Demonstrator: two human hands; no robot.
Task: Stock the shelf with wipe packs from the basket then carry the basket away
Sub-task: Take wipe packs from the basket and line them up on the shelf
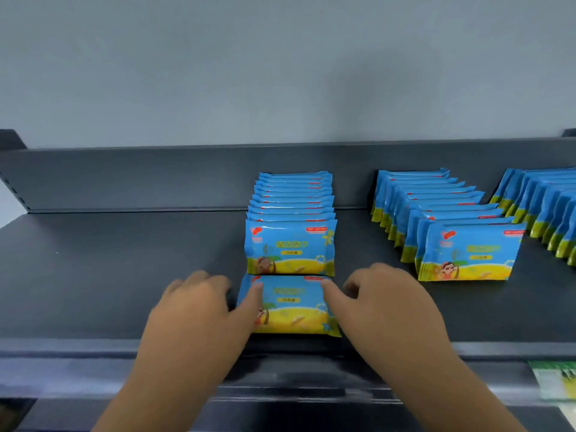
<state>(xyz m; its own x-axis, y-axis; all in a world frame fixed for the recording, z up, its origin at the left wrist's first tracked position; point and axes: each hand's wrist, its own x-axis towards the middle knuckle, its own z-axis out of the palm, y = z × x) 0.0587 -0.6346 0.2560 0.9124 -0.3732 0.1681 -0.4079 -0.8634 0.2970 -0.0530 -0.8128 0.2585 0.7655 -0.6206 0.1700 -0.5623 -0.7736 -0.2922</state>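
- Pinching one wipe pack (290, 310) by its two short ends, the thumbs (255, 291) lie on its front, one near each top corner. The other fingers are curled in beside the pack. It is blurry there, so I cannot tell how they sit behind it.
- The left hand (199, 310) has the left end and the right hand (386, 307) has the right end.
- The pack is at the front of the shelf (109, 275). It leans back, and its top edge meets the bottom of the first pack in the middle row (291, 244).
- I think the pack is light and squishy, like a tiny pillow. It should not break, but it may flop over.
- The wrapper looks like thin, shiny plastic, so it is likely slippery and crinkly. The short ends look like the best place to hold it, with one hand on each.
- It is a rectangle, blue on top and yellow at the bottom, with a cartoon picture.
- The packs in the middle row stand on their edges, one behind the other. A second row (452, 232) stands to the right, well apart, and a third row (545, 207) is at the far right.
- The shelf is dark grey, flat and smooth, and looks hard. It has a low back wall (156, 179).
- No basket can be seen here.
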